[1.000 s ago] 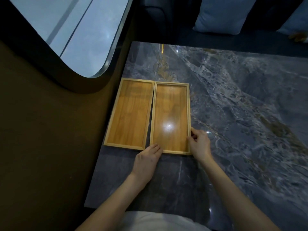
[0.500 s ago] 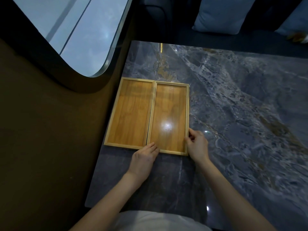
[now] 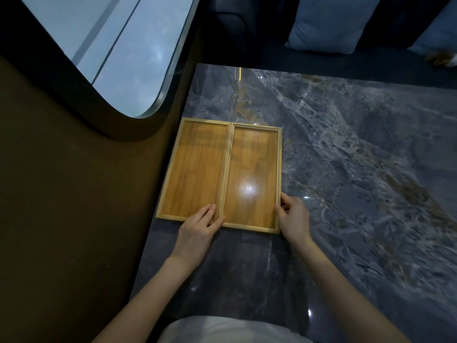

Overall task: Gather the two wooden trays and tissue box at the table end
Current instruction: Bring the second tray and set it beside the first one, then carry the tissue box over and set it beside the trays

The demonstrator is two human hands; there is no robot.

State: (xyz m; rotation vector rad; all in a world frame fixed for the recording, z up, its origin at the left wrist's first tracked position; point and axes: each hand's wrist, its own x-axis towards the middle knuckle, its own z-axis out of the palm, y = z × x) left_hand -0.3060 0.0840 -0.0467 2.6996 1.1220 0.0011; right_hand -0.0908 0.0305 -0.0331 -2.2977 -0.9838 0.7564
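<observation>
Two flat wooden trays lie side by side on the dark marble table (image 3: pixel 346 157), against its left edge by the wall. The left tray (image 3: pixel 195 167) and the right tray (image 3: pixel 252 174) touch along their long sides. My left hand (image 3: pixel 200 226) rests on the near rims where the two trays meet, fingers laid flat. My right hand (image 3: pixel 293 216) holds the right tray's near right corner, fingers curled on the rim. No tissue box is in view.
A brown wall panel (image 3: pixel 74 206) with a curved window (image 3: pixel 111 45) runs along the table's left side. Beyond the table's far edge is a dark seat with a pale blue cushion (image 3: pixel 329 23).
The right tray has slid left and closed the narrow gap, so both trays now sit flush. Both hands shifted left with it.
</observation>
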